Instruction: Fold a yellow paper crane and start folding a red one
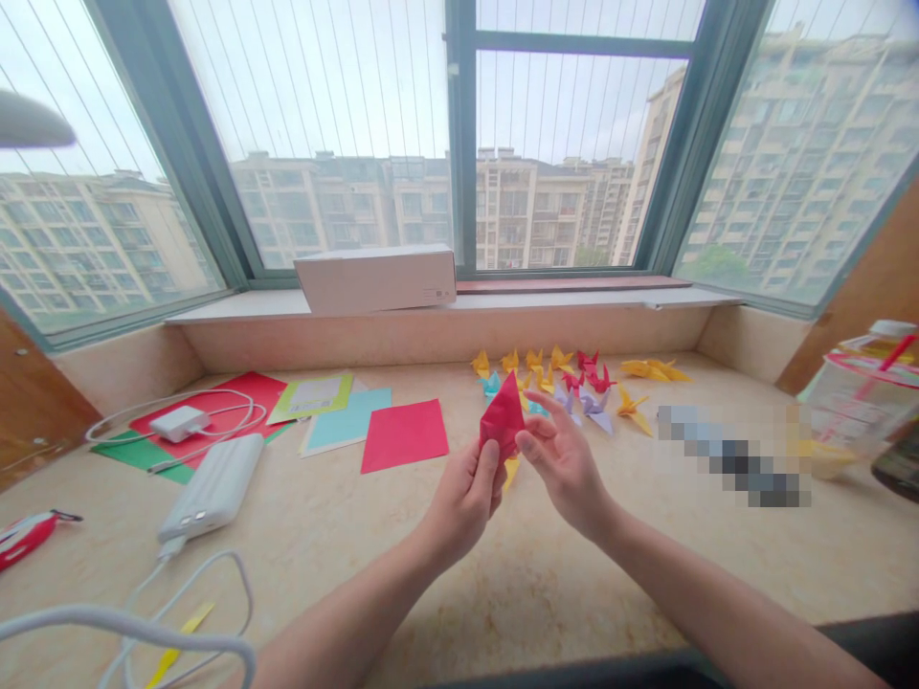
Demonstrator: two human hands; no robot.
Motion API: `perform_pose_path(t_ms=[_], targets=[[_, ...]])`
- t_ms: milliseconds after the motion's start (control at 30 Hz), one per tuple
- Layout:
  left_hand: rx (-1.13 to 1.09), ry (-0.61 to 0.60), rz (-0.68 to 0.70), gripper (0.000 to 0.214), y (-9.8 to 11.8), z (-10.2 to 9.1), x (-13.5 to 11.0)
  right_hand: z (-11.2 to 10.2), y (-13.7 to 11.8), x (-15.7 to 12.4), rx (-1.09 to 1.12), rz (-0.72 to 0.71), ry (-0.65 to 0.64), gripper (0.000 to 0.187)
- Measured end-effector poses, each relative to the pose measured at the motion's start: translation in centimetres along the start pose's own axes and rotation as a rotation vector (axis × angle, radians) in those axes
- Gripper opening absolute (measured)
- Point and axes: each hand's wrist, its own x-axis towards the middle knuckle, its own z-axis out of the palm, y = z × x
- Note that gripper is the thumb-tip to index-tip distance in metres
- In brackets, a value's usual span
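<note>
A folded piece of red origami paper [504, 413] stands upright above the counter, its pointed tip upward. My left hand [470, 483] grips its lower part, with the thumb pressed on the near face. Just right of the paper is my right hand [564, 464], fingers apart and curved, the thumb near the paper's right edge; whether it touches I cannot tell. Behind the hands sit several folded paper cranes in yellow, red, blue and lilac, among them a lilac crane [594, 409] and a yellow crane [633, 411]. A flat red paper square [406, 435] lies to the left.
Left on the counter [402, 622] are a light blue sheet [351, 419], a paper packet [312, 397], a white power bank [212, 486], a charger [179, 422] and white cables. A white box [377, 279] rests on the windowsill. At right stand a plastic cup [858, 407] and a blurred-out object [732, 457].
</note>
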Motion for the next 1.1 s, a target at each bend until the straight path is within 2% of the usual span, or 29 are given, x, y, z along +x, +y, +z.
perform_pose_path(t_ms=[133, 267, 467, 633, 767, 933, 1100], targets=[[0.071, -0.013, -0.001, 0.040, 0.2, -0.1, -0.1, 0.2, -0.3, 0.3, 0.083, 0.077, 0.018, 0.044], [0.055, -0.038, -0.041, 0.046, 0.0, -0.4, 0.0, 0.1, 0.0, 0.3, 0.029, 0.065, 0.049, 0.050], [0.211, 0.147, 0.105, 0.035, 0.2, -1.0, 0.5, -0.5, -0.2, 0.5, -0.210, -0.025, 0.068, 0.052], [0.273, 0.306, 0.142, 0.041, 0.4, -1.5, 0.8, -0.7, -1.0, 0.6, -0.372, -0.044, 0.067, 0.048], [0.247, 0.285, 0.146, 0.024, 0.5, -1.5, 0.8, -0.7, -0.6, 0.5, -0.411, -0.064, 0.065, 0.046], [0.091, 0.290, 0.073, 0.019, 1.0, -1.4, 0.9, -1.0, 0.1, 0.7, -0.299, 0.032, 0.089, 0.047], [-0.053, 0.245, 0.001, 0.025, 0.9, -1.5, 1.2, -0.7, -0.2, 1.1, -0.064, 0.147, -0.084, 0.034]])
